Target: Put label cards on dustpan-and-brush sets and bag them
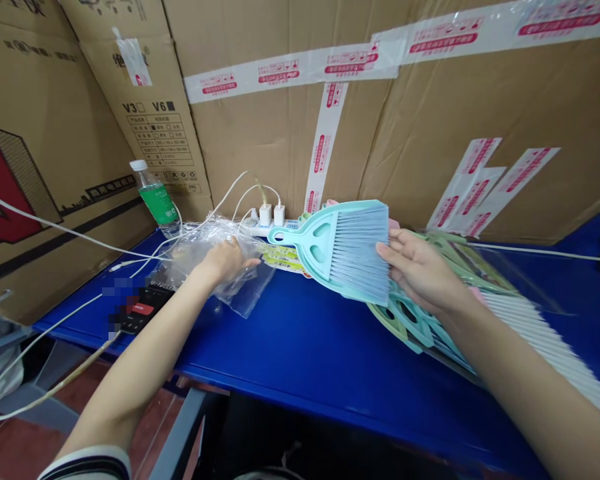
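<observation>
My right hand (425,270) grips a mint-green hand brush (320,243) by its bristle end, thumb on top. The brush has pale blue-grey bristles and lies over a mint dustpan (347,291), whose edge shows beneath it. Its handle points left, above the blue table. My left hand (225,260) rests on a heap of clear plastic bags (193,247), thumb stretched out to the right and the other fingers partly hidden. Below my right forearm lies a stack of more brushes and dustpans (413,323) in mint and green.
Cardboard boxes (280,133) wall off the back. A power strip (293,225) with white chargers stands there, its cables crossing to the left. A bottle with a green label (157,200) is at back left. A phone (143,308) lies by my left forearm on the blue table (290,353).
</observation>
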Available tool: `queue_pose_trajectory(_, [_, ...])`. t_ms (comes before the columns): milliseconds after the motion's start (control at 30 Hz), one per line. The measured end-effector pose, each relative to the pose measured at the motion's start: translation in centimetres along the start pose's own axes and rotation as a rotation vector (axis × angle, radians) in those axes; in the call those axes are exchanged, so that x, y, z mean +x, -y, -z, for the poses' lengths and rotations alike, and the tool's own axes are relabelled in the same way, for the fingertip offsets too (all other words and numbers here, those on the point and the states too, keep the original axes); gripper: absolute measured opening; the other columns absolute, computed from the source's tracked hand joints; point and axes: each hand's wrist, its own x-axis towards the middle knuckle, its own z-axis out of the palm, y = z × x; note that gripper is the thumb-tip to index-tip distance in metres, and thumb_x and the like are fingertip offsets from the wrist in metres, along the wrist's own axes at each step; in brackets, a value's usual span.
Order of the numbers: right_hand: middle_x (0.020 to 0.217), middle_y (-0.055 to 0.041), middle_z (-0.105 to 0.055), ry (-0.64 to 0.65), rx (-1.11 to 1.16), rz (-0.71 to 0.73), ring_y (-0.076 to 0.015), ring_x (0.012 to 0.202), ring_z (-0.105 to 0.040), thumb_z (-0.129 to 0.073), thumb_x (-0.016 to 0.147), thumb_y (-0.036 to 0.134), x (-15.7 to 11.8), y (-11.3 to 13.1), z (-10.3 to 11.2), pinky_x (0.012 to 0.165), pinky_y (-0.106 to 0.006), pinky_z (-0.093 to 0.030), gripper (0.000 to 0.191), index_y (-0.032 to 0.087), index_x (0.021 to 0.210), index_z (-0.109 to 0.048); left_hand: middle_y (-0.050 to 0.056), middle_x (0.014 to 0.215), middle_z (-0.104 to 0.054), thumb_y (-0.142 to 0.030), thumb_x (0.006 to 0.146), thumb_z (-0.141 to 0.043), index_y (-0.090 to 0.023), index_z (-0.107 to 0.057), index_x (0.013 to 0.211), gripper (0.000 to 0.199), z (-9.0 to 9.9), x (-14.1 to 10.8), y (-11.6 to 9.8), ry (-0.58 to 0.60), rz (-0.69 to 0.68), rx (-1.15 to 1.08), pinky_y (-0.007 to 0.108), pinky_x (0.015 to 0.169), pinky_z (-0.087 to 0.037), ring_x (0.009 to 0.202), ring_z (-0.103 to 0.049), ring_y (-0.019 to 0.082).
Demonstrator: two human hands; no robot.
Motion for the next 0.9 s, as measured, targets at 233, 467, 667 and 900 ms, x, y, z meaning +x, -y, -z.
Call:
queue_pose_trajectory(233, [0.107,-0.0082,-0.073,0.021,-0.039,-0.011,-0.0279,0.1,-0.068,-0.068,0.074,0.061,0.0,-0.2,-0.3,0.077,-0.044,-0.058,0.046,0.028,0.103,-0.057,0.035,0.154,-0.019,-0.064,0.094,-0.031,0.002,-0.006,0.153,0.092,1.0,1.4,1.5,0.154,0.242,0.034,0.062,0.11,-0.029,0.145,-0.021,0.044])
queue_pose_trajectory(467, [0.106,-0.0073,-0.074,-0.007,0.008,-0.048,-0.0277,0.099,-0.069,-0.073,0.07,0.058,-0.1,-0.3,-0.7,0.077,-0.044,-0.058,0.045,0.026,0.098,-0.056,0.028,0.158,-0.007,-0.066,0.093,-0.027,-0.01,-0.001,0.156,0.088,-0.1,1.9,2.9,0.302,0.182,0.01,0.065,0.108,-0.029,0.146,-0.015,0.044])
queue_pose_trajectory(667, [0.111,-0.0065,-0.073,-0.003,0.078,-0.113,-0.0282,0.101,-0.069,-0.077,0.066,0.057,-0.3,-0.2,-1.3,0.079,-0.044,-0.058,0.05,0.027,0.099,-0.056,0.027,0.158,-0.009,-0.067,0.09,-0.034,-0.007,-0.008,0.155,0.093,-0.6,2.3,3.3,0.441,0.098,0.036,0.056,0.112,-0.029,0.146,-0.016,0.042])
queue_pose_trajectory(900, [0.109,-0.0074,-0.073,0.039,0.166,-0.158,-0.0292,0.105,-0.068,-0.077,0.069,0.049,-0.4,-0.6,-1.7,0.086,-0.048,-0.057,0.045,0.026,0.101,-0.056,0.021,0.145,-0.048,-0.046,0.084,-0.056,-0.009,-0.053,0.136,0.063,0.8,2.0,3.1,0.372,-0.054,0.11,0.039,0.112,-0.036,0.14,-0.04,0.033])
